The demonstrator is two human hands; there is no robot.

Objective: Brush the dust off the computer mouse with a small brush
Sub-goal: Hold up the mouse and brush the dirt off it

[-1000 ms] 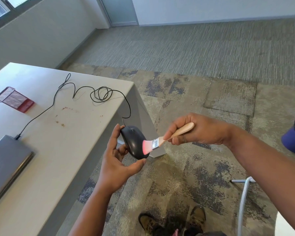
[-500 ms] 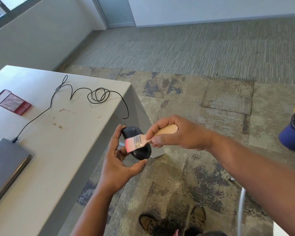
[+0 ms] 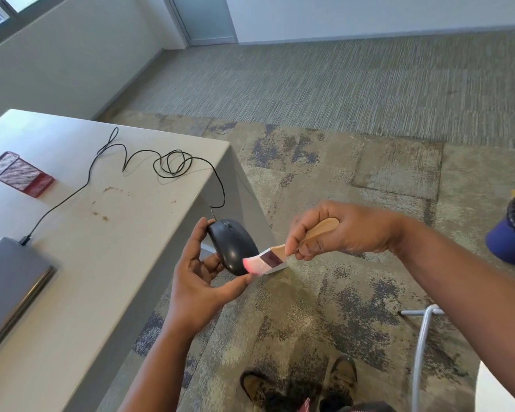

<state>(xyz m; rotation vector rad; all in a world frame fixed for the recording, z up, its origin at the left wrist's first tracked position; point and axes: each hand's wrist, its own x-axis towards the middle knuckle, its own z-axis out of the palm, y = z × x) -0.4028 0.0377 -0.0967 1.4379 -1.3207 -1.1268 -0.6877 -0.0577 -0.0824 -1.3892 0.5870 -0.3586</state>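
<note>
Mouse (image 3: 232, 248) in left hand (image 3: 197, 281); bin (image 3: 512, 233) holds trash.

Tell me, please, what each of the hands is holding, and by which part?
The left hand holds the mouse by its ends, fingers and thumb; the right hand grips the brush by its wooden handle.

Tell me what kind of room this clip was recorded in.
Probably an office: a plain grey desk carries a closed laptop and a red mesh tray, the floor is carpet tile, and the corded mouse is being brushed.
</note>
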